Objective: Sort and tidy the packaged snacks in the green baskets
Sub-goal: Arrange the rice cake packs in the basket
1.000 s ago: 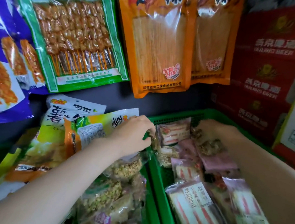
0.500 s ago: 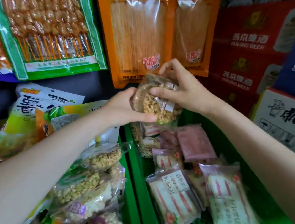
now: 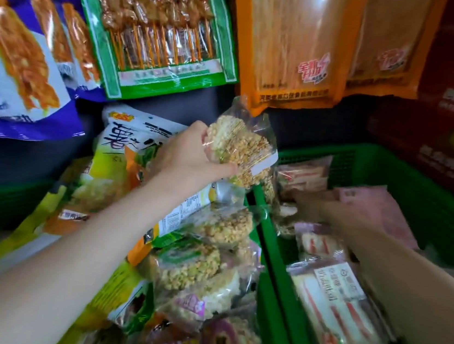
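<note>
Head view: left hand [image 3: 190, 158] grips the puffed-grain cake packet [image 3: 241, 152] by its side, aloft over the left green basket [image 3: 265, 305]. Looks light, crackly and brittle, so hold the edges gently. Right hand [image 3: 306, 203] reaches blurred into the right basket [image 3: 409, 171]; its grip I cannot tell.

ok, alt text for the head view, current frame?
The left hand holds a clear packet of puffed grain cakes above the divide between two green baskets, while the blurred right hand reaches into the right basket among pink and white snack packets. More grain-cake packets fill the left basket.
</note>
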A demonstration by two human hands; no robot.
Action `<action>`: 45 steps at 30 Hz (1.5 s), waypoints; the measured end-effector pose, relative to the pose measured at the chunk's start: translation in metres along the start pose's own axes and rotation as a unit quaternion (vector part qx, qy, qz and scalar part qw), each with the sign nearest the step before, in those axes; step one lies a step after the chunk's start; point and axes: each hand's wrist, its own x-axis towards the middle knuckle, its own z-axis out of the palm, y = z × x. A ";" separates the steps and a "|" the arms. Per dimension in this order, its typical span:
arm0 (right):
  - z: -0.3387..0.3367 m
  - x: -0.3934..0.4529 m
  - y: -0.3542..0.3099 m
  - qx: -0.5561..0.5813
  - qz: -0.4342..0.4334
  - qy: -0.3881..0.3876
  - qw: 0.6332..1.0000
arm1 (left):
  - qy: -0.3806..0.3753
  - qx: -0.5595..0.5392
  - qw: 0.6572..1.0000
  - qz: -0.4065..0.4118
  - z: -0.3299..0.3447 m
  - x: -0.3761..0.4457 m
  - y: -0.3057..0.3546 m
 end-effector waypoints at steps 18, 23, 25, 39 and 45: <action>-0.015 -0.061 -0.056 0.668 0.020 0.139 0.731 | 0.100 -0.216 0.971 -0.036 -0.026 -0.037 -0.025; -0.012 -0.068 -0.072 0.651 -0.019 -0.028 0.758 | 0.118 -0.169 0.978 -0.012 -0.033 -0.041 -0.029; -0.011 -0.069 -0.071 0.643 0.033 -0.026 0.765 | 0.119 -0.154 0.981 -0.010 -0.034 -0.044 -0.029; -0.026 -0.121 -0.014 0.782 0.080 0.123 0.605 | 0.093 -0.132 0.987 -0.008 -0.035 -0.046 -0.026; -0.035 -0.148 0.009 0.707 0.098 0.074 0.697 | 0.085 -0.134 0.987 -0.008 -0.025 -0.041 -0.015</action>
